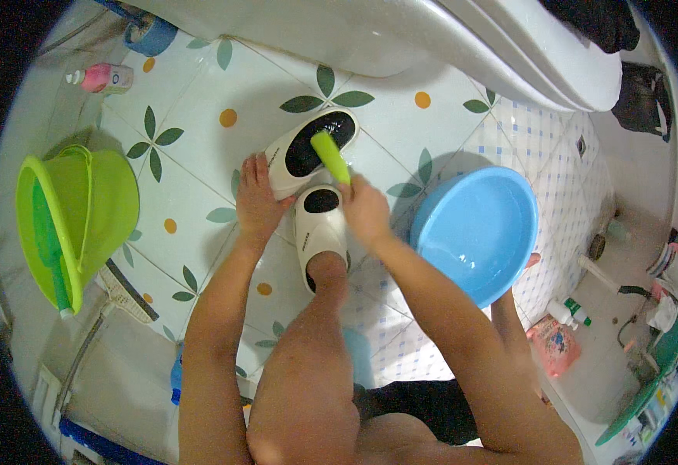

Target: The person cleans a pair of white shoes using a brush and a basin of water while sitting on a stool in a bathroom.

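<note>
My left hand (255, 200) grips the near end of a white slipper (283, 177) that has a wet, shiny black oval area (304, 154). In my right hand (368, 210) is a lime-green scrub brush (330, 157), its head lying over the black oval. The bristles are hidden beneath the head. Just below, a second white slipper (321, 229) is worn on my foot. To the right of my right hand stands a light-blue plastic basin (478, 226) with water in it.
A lime-green bucket (106, 197) with a green tool inside stands left, near a floor squeegee (129, 296). A pink-and-white bottle (103, 78) and blue brush holder (151, 35) are upper left. A white ceramic fixture (373, 35) borders the top. Bottles and a pink bag (557, 349) lie right.
</note>
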The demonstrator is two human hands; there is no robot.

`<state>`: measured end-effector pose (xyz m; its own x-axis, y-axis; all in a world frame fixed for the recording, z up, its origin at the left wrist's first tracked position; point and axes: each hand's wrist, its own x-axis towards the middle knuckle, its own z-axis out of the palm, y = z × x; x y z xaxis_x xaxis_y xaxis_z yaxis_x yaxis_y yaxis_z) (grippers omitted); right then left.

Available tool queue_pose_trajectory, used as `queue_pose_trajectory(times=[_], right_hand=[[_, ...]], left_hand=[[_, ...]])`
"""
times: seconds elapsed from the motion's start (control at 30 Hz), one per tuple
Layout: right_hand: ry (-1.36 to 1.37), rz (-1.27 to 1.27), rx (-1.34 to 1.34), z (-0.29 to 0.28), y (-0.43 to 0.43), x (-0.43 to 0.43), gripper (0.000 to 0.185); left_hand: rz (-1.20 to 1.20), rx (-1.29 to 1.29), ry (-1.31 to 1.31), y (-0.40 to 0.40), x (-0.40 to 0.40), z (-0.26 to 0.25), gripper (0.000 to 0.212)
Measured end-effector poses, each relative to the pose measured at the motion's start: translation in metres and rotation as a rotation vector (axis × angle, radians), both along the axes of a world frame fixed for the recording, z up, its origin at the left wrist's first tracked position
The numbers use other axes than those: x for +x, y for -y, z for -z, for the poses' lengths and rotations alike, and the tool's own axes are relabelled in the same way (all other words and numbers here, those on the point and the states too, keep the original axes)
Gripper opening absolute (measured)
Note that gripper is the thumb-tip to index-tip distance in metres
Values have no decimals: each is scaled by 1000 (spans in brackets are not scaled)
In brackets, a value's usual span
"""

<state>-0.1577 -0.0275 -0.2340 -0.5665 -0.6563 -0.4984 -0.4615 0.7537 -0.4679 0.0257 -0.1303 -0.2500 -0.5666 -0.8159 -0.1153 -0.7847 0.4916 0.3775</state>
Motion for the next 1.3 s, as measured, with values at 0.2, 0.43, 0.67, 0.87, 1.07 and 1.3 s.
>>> queue_pose_trajectory(times=[0.2,0.43,0.67,0.87,1.07,1.3], right_hand=[[43,44,-20,-3,30,-14,33],[99,128,-37,12,28,-15,33],[729,539,-190,-2,24,-8,28],[736,625,-215,-127,-83,-31,26],[360,705,-94,-84,-212,-108,22],[219,893,-35,-2,-256,-147,28]], left_hand=[[-59,65,-61,-5,-13,6,101],[-34,83,-60,-8,-10,2,99],[-119,103,-38,-1,-16,1,101],[89,-96,-45,1,-20,-21,95],[522,-58,292,24,-75,-40,31],[415,-92,112,32,-91,-17,16]])
